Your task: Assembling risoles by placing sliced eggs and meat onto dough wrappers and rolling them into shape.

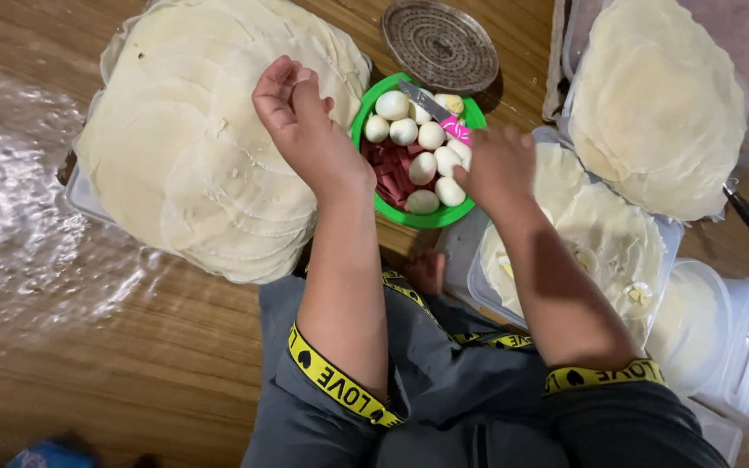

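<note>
Dark shorts lowest; right hand [498, 165] grips closed a pink-handled knife [444, 117], blade toward 10 o'clock over the green bowl [426, 218], left hand [305, 121] open, empty.

Both forearms reach away from the body, side by side. The left hand [301, 121] is raised, fingers loosely curled. The right hand [498, 165] is closed, knuckles up.

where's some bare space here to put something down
Bare wooden floor lies lower left, bordered by the clear plastic sheet and the left knee. It is crowded around the green bowl, between the big wrapper stack and the right-side tubs.
</note>
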